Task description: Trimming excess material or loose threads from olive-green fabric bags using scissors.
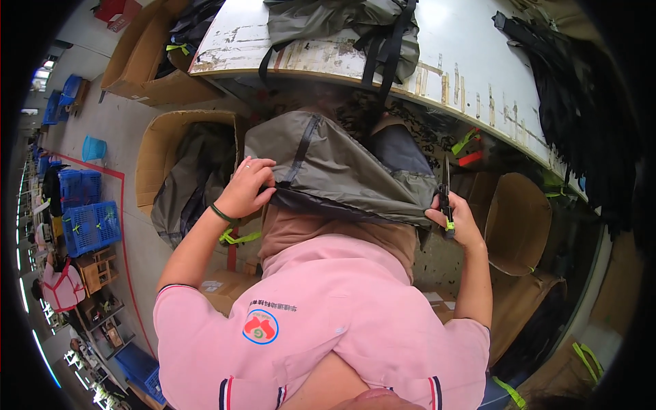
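Head view shows a grey-green fabric piece (pixel 348 160) spread across the person's lap, between the fingers of both hands, with a dark strip (pixel 301 152) running over it just beyond the left fingertips. The left hand (pixel 242 191) grips the fabric's near left edge, thumb and fingertips drawn close together on the cloth. At the other end, the right hand (pixel 461 217) has its fingers curled closed around dark scissors (pixel 445 198), their blades pointing away from the person; its thumb meets the fabric's right corner, though whether it pinches the cloth or only touches it I cannot tell.

Just left of the left fingers stands an open cardboard box (pixel 154 147) holding dark folded cloth (pixel 198 171). Another open box (pixel 523 222) is near the right fingers, on their right. Beyond both hands runs a worn white counter (pixel 471 51), carrying more grey-green material (pixel 328 20) with black straps (pixel 391 51) and, farther right, a black bundle (pixel 567 89). Blue crates (pixel 92 229) sit well left of the left fingers.
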The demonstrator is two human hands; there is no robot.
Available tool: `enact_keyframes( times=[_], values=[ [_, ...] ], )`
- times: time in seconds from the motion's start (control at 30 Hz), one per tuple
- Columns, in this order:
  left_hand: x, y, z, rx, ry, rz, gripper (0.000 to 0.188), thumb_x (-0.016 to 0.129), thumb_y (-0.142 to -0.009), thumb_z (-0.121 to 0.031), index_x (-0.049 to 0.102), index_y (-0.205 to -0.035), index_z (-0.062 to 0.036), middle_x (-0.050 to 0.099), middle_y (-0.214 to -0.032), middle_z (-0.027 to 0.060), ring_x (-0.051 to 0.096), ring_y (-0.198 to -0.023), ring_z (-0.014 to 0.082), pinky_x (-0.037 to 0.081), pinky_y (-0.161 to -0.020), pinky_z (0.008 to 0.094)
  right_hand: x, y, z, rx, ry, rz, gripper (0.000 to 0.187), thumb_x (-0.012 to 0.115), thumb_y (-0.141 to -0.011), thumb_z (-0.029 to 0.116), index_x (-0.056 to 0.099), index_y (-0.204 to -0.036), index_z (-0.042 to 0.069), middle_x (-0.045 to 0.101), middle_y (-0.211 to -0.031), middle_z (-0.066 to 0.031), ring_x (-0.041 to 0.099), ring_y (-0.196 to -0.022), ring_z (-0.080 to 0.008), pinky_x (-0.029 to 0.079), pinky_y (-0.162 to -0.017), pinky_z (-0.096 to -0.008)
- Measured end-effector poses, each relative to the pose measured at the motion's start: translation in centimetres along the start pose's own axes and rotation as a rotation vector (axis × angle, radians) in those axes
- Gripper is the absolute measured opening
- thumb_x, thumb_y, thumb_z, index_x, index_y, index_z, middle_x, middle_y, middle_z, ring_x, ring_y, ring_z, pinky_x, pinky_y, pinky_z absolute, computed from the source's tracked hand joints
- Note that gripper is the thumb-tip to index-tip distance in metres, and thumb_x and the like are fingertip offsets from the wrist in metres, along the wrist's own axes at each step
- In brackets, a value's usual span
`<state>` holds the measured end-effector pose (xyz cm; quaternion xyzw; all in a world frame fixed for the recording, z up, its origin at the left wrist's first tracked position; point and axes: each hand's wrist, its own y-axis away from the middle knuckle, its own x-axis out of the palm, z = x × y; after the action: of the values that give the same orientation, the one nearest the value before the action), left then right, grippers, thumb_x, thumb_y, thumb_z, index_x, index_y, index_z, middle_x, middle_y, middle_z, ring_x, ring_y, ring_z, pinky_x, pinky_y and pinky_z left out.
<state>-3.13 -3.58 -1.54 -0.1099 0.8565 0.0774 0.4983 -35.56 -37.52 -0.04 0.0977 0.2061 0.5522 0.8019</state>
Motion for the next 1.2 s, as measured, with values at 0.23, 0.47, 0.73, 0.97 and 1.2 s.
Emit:
enact_keyframes(
  times=[0.23,0.47,0.73,0.97,1.2],
  values=[
    [4.7,-6.9,-10.9,0.495,0.237,-0.122,0.029,0.076,-0.073,-0.020,0.060,-0.096,-0.0113,0.056,-0.098,0.0060,0.054,-0.096,0.0260,0.042,-0.089,0.0387,0.5,-1.0,-0.3,0.078,-0.112,-0.007,0.021,0.077,-0.079,0.014,0.058,-0.080,0.008,0.050,-0.071,0.0073,0.043,-0.065,-0.0028,0.035,-0.058,-0.0214],
    [10.7,-12.5,-15.0,0.626,0.169,-0.092,0.022,0.074,-0.077,-0.021,0.060,-0.092,-0.0115,0.054,-0.090,0.0018,0.053,-0.088,0.0194,0.041,-0.085,0.0351,0.9,-0.6,-0.5,0.147,-0.239,0.015,0.020,0.078,-0.078,0.014,0.059,-0.081,0.007,0.050,-0.071,0.0075,0.043,-0.065,-0.0030,0.035,-0.058,-0.0213],
    [10.1,-13.2,-12.9,0.005,1.166,0.591,0.011,0.068,-0.088,-0.011,0.060,-0.093,-0.0046,0.058,-0.077,-0.0052,0.051,-0.071,0.0029,0.042,-0.063,0.0211,2.1,-0.6,-2.2,0.155,-0.171,0.051,0.022,0.078,-0.078,0.014,0.059,-0.084,0.006,0.053,-0.074,0.0063,0.045,-0.067,-0.0044,0.039,-0.060,-0.0226],
    [11.4,-12.7,-11.7,-0.085,1.381,0.502,0.011,0.068,-0.088,-0.008,0.061,-0.096,-0.0035,0.062,-0.086,-0.0036,0.054,-0.078,0.0037,0.044,-0.071,0.0205,2.6,-1.1,0.0,0.062,0.065,-0.063,0.028,0.080,-0.076,0.021,0.059,-0.084,0.005,0.053,-0.070,0.0012,0.046,-0.065,-0.0071,0.039,-0.060,-0.0246],
    [12.0,-12.5,-11.0,-0.106,1.399,0.520,0.013,0.068,-0.085,-0.004,0.063,-0.098,-0.0034,0.061,-0.084,-0.0038,0.054,-0.077,0.0036,0.043,-0.070,0.0205,-0.4,2.8,4.7,-0.225,0.974,-0.097,0.052,0.081,-0.060,0.049,0.055,-0.078,0.007,0.059,-0.075,-0.0090,0.059,-0.077,-0.0307,0.037,-0.069,-0.0390]
  ],
)
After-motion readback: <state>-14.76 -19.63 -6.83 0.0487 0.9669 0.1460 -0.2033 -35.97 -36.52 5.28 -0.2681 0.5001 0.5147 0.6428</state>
